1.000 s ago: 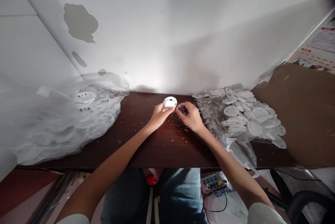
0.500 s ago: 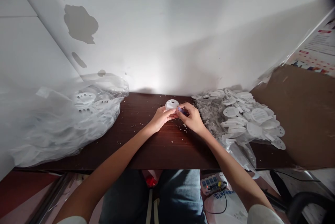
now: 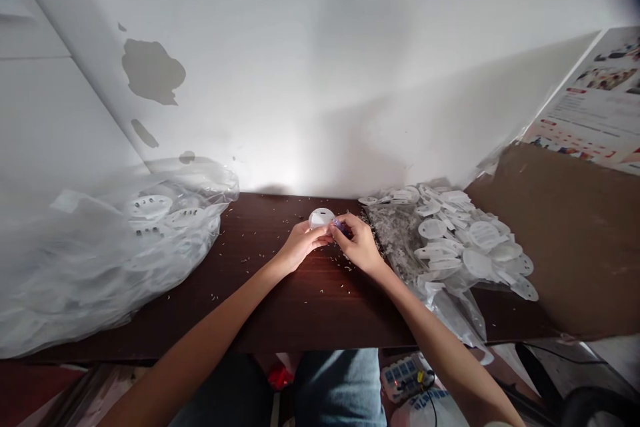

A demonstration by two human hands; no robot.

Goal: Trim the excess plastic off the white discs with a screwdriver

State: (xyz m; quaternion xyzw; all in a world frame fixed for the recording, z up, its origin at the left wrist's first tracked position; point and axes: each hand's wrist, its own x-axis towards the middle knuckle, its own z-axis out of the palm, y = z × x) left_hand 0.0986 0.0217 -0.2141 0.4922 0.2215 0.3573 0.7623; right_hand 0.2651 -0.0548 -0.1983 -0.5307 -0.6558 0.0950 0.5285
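My left hand (image 3: 299,245) grips a round white plastic disc (image 3: 321,217) at the back middle of the dark wooden table (image 3: 280,294). My right hand (image 3: 356,240) is closed on a small purple tool (image 3: 339,223) whose tip meets the disc's right edge. The two hands touch each other. White shavings lie scattered on the table around them.
A clear plastic bag (image 3: 100,247) of white slotted discs fills the left side. A heap of white plastic discs (image 3: 465,240) lies on plastic at the right, beside a brown cardboard sheet (image 3: 560,240). A white wall stands right behind. A power strip (image 3: 403,377) lies on the floor below.
The camera tilted, so everything sits lower in the picture. My hands drew slightly closer together on the disc, which is tipped lower and more covered by my fingers.
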